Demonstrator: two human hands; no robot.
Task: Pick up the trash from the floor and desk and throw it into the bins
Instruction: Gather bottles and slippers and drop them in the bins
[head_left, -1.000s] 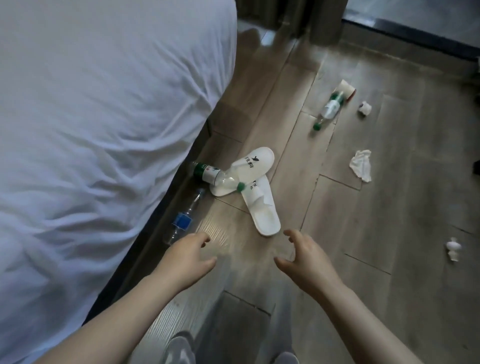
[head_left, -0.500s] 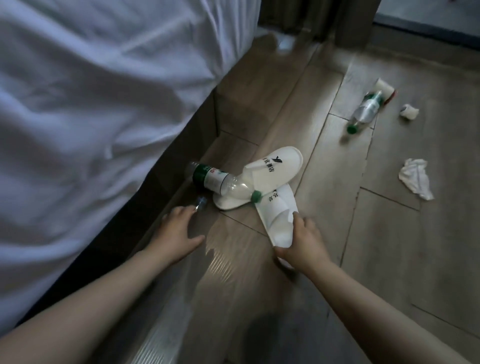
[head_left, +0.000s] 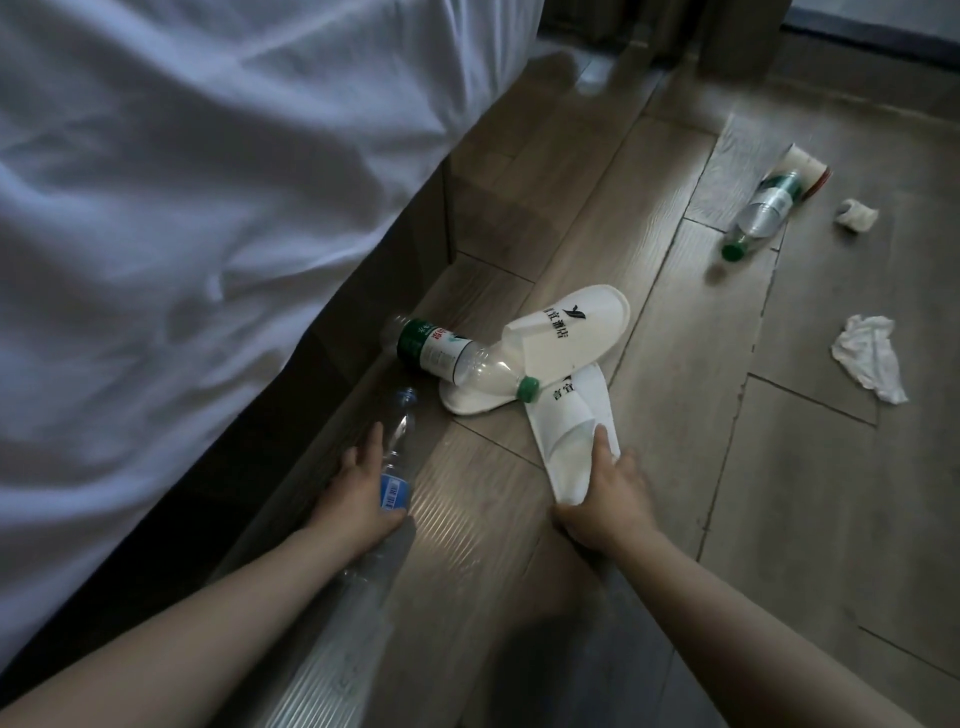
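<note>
Our left hand (head_left: 358, 493) curls round the blue-labelled bottle (head_left: 397, 449) beside the bed (head_left: 208, 208); our right hand (head_left: 602, 501) grips a white slipper (head_left: 566, 415) printed with Chinese characters. At twelve o'clock lies a green-labelled bottle (head_left: 452, 358); at two o'clock, crumpled tissue (head_left: 867, 358).

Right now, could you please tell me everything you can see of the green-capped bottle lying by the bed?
The green-capped bottle is clear plastic with a green-and-white label and looks empty. It lies on its side, base toward the bed frame, neck resting across the far white slipper, cap by the near slipper.
</note>
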